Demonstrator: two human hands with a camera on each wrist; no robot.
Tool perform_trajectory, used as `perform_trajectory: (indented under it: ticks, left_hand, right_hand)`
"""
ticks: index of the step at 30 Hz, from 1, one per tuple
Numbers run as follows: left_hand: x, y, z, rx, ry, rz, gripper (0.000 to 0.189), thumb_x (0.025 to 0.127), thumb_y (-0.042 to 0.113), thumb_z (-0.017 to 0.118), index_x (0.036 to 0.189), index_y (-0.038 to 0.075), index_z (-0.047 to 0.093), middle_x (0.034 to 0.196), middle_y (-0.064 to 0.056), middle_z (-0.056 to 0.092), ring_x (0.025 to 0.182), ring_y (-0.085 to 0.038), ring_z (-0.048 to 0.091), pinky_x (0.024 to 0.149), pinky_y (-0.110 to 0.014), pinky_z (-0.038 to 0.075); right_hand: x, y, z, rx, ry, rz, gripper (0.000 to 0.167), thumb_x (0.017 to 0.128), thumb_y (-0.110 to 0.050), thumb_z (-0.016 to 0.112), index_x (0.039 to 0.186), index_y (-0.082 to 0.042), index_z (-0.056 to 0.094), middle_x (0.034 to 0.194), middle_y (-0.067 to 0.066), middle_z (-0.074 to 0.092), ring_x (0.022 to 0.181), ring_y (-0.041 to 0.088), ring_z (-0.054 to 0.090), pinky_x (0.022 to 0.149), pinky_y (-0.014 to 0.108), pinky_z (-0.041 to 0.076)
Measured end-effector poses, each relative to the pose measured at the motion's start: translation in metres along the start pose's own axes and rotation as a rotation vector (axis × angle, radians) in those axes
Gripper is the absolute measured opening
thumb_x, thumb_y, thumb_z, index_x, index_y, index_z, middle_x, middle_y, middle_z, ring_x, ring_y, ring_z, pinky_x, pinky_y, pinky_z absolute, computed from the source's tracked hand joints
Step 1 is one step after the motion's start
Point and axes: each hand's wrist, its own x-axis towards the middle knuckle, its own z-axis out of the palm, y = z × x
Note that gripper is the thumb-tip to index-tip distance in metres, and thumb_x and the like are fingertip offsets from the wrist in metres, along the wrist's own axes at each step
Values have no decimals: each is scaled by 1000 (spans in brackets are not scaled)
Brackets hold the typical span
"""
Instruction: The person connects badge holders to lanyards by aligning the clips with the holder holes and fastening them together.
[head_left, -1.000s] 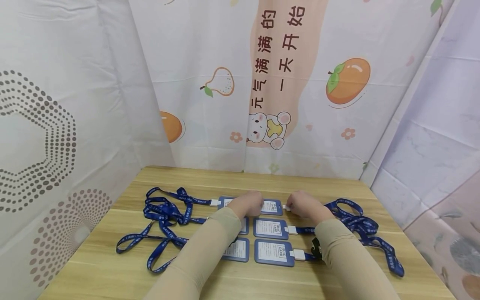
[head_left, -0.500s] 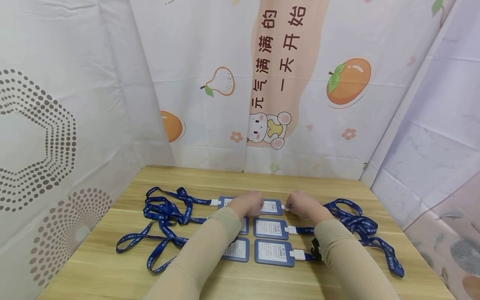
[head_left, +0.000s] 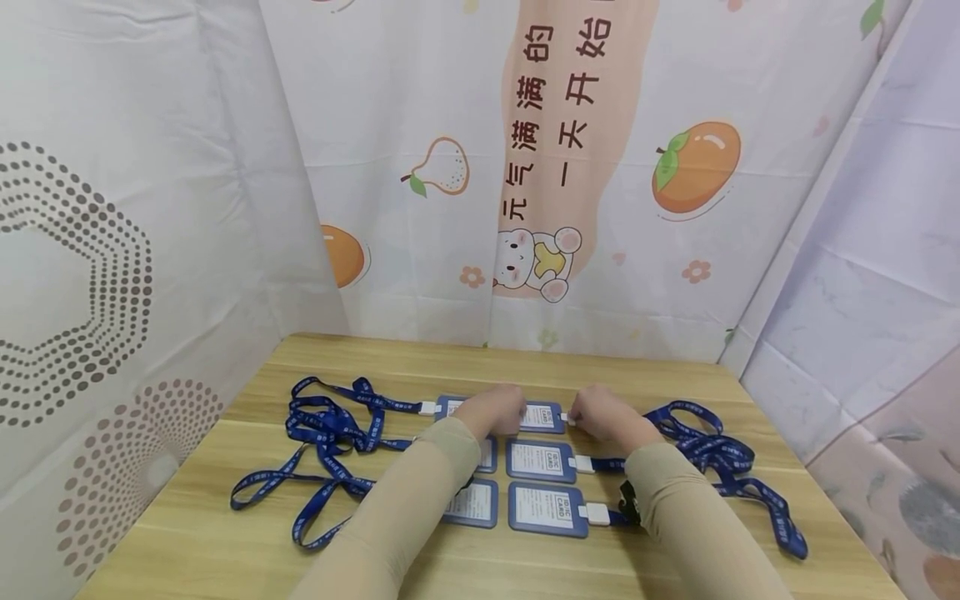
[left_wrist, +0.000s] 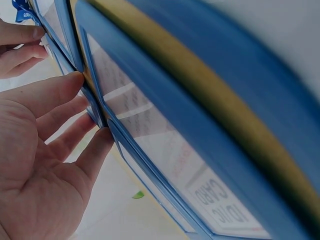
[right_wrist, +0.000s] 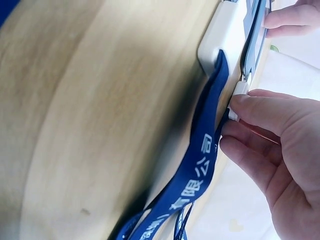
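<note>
Blue ID card holders lie in two facing columns on the table. My left hand [head_left: 491, 410] is over the facing ends of the far pair and pinches the end of the far right card holder [head_left: 543, 416]; its fingertips [left_wrist: 76, 79] meet the holder edges in the left wrist view. My right hand [head_left: 598, 412] pinches the white clip [right_wrist: 241, 91] of that same holder between thumb and fingers. A dark blue lanyard [head_left: 686, 414] trails right from there. The left forearm partly hides the left column, including the far left holder [head_left: 447, 406].
Below the far pair lie the middle right holder [head_left: 540, 461] and near right holder [head_left: 547, 508], clipped to lanyards. Tangled blue lanyards [head_left: 330, 425] spread over the left side of the wooden table [head_left: 187, 533]. A printed curtain [head_left: 390, 250] hangs behind the table.
My right hand shifts very slightly left with the clip. The left hand stays almost where it was, and the head view tilts a little.
</note>
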Motion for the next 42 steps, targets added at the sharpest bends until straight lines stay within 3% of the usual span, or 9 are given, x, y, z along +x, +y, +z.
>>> perform_trajectory:
  ticks: [9,15,19,26,33,39,42]
  left_hand:
    - [-1,-1,0,7,-2,3,9,90,7,70,90,13,76,84,2,66,70,-14,59,68,-27,52]
    - [2,-1,0,10,-4,-8,18,90,9,72,106,13,78,105,-1,72,80,-13,61,83,-31,56]
    - [4,-1,-1,15,0,-1,19,89,9,73,106,13,78,107,-2,72,82,-14,61,87,-34,56]
    - [3,-2,-1,8,0,-2,16,87,9,75,103,13,78,103,0,72,82,-14,62,86,-33,56]
    - [1,-1,-3,2,-8,-10,17,89,9,73,105,13,78,103,-1,71,80,-14,61,81,-32,56]
    - [2,-1,-3,32,-7,4,19,90,9,72,108,12,78,107,-1,72,84,-14,61,85,-32,55]
    - [2,-2,-2,28,-3,2,23,89,11,73,112,13,78,115,-1,72,94,-15,64,93,-34,54]
  right_hand:
    - [0,-2,-1,2,-24,18,14,92,1,71,96,-8,81,92,3,68,74,17,56,66,31,51]
    - [2,-2,-2,5,-18,-6,17,91,2,69,82,-10,77,78,1,62,66,15,52,60,29,46]
    - [4,0,-2,4,-19,-25,25,91,4,67,71,-12,69,67,0,56,60,14,50,55,28,41]
    - [4,2,2,-20,30,-52,16,89,2,71,86,-11,80,85,1,65,69,16,53,62,30,46]
    - [4,1,3,-35,41,-66,14,89,2,73,92,-8,82,86,1,67,68,15,52,62,30,46]
    - [6,0,5,-76,62,-94,22,90,-1,73,72,-12,71,75,-1,58,63,14,47,59,29,41]
    - [6,-1,5,-73,62,-92,27,91,-1,72,67,-13,67,70,-1,54,60,14,45,57,29,39]
